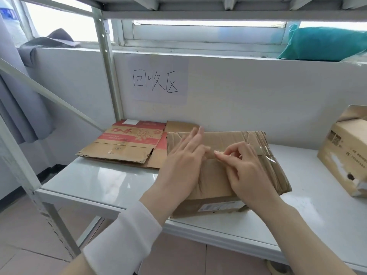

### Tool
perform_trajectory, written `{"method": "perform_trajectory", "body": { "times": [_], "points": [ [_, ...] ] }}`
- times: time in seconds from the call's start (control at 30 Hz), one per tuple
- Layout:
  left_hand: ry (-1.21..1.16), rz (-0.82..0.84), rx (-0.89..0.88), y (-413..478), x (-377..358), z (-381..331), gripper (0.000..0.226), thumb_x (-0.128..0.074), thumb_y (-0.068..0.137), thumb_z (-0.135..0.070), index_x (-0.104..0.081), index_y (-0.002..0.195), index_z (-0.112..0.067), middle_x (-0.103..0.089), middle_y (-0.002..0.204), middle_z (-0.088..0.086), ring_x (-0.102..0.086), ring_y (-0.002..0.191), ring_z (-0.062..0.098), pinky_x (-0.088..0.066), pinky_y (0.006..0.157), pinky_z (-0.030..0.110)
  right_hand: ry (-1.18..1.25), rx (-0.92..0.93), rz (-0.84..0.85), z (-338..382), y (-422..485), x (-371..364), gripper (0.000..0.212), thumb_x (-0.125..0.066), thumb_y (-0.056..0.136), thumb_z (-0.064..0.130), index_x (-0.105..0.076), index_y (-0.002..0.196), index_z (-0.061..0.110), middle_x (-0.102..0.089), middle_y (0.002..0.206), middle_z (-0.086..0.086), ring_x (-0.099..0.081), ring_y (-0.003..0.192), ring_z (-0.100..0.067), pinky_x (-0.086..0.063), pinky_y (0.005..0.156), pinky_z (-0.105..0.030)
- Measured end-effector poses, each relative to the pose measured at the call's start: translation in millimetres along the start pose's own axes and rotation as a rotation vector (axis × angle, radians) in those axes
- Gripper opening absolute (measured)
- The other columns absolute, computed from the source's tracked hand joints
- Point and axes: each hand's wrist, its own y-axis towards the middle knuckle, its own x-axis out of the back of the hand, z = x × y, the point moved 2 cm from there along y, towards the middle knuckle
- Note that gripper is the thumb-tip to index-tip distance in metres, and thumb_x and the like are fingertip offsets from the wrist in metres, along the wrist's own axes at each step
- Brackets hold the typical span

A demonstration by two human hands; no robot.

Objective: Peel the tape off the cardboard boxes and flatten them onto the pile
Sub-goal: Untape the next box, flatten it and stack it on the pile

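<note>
A closed brown cardboard box (228, 135) stands in the middle of the white shelf, its top crossed by clear tape (267, 155). My right hand (245, 171) pinches a small bit of tape at the centre seam of the box top. My left hand (183, 161) lies on the left part of the top with straight fingers, its fingertips blurred. Behind and to the left lies the pile of flattened cardboard (127, 147), the top sheet printed red.
A second brown box (345, 155) stands at the right edge of the white shelf (95, 181). A paper sign (156, 80) hangs on the back wall. A metal upright (106, 62) rises left of the pile. A teal bag (325, 43) lies on the window sill.
</note>
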Motion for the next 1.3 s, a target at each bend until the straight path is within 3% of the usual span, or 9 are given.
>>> {"method": "perform_trajectory", "body": {
  "times": [0.13, 0.2, 0.33, 0.47, 0.57, 0.7, 0.83, 1.03, 1.3],
  "points": [
    [0.016, 0.076, 0.03, -0.6, -8.2, 1.8, 0.046, -0.024, 0.096, -0.023, -0.044, 0.136, -0.015, -0.026, 0.152, 0.004, -0.017, 0.143, 0.013, 0.001, 0.111, 0.018, 0.015, -0.084, 0.278, -0.5, -7.4, 8.7, 0.047, -0.042, 0.086, 0.04, -0.053, 0.128, 0.023, -0.045, 0.106, 0.005, -0.033, 0.1, -0.007, -0.027, 0.091, -0.014],
    [0.048, 0.082, 0.027, 0.8, -10.4, 3.4, 0.052, -0.02, 0.092, -0.025, -0.041, 0.138, -0.014, -0.03, 0.151, 0.003, -0.02, 0.142, 0.013, -0.001, 0.112, 0.018, 0.047, -0.123, 0.204, -0.9, -7.6, 11.5, 0.051, -0.039, 0.084, 0.049, -0.056, 0.125, 0.025, -0.05, 0.101, 0.007, -0.038, 0.097, -0.007, -0.025, 0.088, -0.007],
    [0.127, 0.131, 0.021, -0.6, -8.3, -0.7, 0.069, -0.005, 0.087, -0.043, -0.034, 0.142, -0.013, -0.028, 0.152, 0.001, -0.018, 0.143, 0.011, 0.001, 0.112, 0.018, 0.113, -0.255, -0.04, -0.6, 3.2, 15.8, 0.02, -0.07, 0.08, 0.024, -0.072, 0.1, 0.027, -0.059, 0.07, 0.009, -0.05, 0.07, -0.005, -0.036, 0.07, -0.005],
    [0.195, 0.187, 0.042, 1.1, -4.3, -1.9, 0.081, 0.007, 0.079, -0.051, -0.022, 0.147, -0.016, -0.014, 0.156, -0.002, -0.006, 0.144, 0.007, 0.012, 0.107, 0.014, 0.216, -0.424, -0.081, 7.0, 3.5, 13.7, 0.054, -0.075, 0.073, 0.023, -0.055, 0.123, 0.032, -0.061, 0.074, 0.011, -0.054, 0.074, 0.0, -0.04, 0.07, -0.014],
    [0.228, 0.198, 0.036, 2.2, -6.3, -1.9, 0.086, 0.011, 0.075, -0.049, -0.02, 0.147, -0.015, -0.013, 0.157, 0.0, -0.006, 0.144, 0.009, 0.011, 0.108, 0.016, 0.074, -0.542, -0.037, -0.8, 5.8, 14.4, 0.069, -0.076, 0.069, 0.037, -0.046, 0.129, 0.024, -0.051, 0.096, 0.005, -0.048, 0.099, -0.013, -0.036, 0.088, -0.02],
    [0.281, 0.234, 0.013, 1.2, -6.2, -3.0, 0.085, 0.015, 0.074, -0.046, -0.011, 0.148, -0.014, -0.006, 0.157, 0.001, 0.0, 0.145, 0.01, 0.015, 0.107, 0.018, -0.058, -0.449, 0.094, 2.8, 8.8, 11.1, 0.028, -0.07, 0.075, 0.039, -0.07, 0.096, 0.02, -0.054, 0.1, 0.002, -0.039, 0.105, -0.018, -0.027, 0.085, -0.017],
    [0.282, 0.273, 0.042, 1.1, -2.7, -4.0, 0.059, 0.002, 0.095, -0.041, 0.0, 0.149, -0.018, 0.005, 0.157, -0.003, 0.009, 0.143, 0.007, 0.017, 0.106, 0.019, -0.061, -0.383, 0.03, 9.2, 15.1, 12.9, 0.013, -0.069, 0.074, 0.015, -0.057, 0.07, 0.017, -0.054, 0.081, 0.003, -0.05, 0.083, -0.019, -0.035, 0.069, -0.025],
    [0.261, 0.332, 0.089, 5.7, -1.2, -0.5, 0.051, -0.013, 0.101, -0.033, -0.002, 0.149, -0.019, 0.007, 0.157, -0.004, 0.011, 0.143, 0.006, 0.013, 0.111, 0.022, -0.402, -0.403, -0.348, -42.8, 5.9, 67.5, 0.003, -0.065, 0.075, 0.004, -0.066, 0.076, 0.002, -0.054, 0.081, -0.016, -0.051, 0.08, -0.036, -0.034, 0.073, -0.03],
    [0.289, 0.354, 0.108, 5.2, -2.4, -3.0, 0.051, -0.013, 0.101, -0.033, -0.001, 0.149, -0.018, 0.007, 0.157, -0.003, 0.011, 0.143, 0.006, 0.013, 0.112, 0.022, -0.221, -0.224, -0.028, -26.0, -9.6, 37.3, 0.021, -0.064, 0.082, 0.001, -0.071, 0.101, 0.005, -0.065, 0.081, -0.009, -0.057, 0.081, -0.03, -0.039, 0.076, -0.023]
  ]
}}
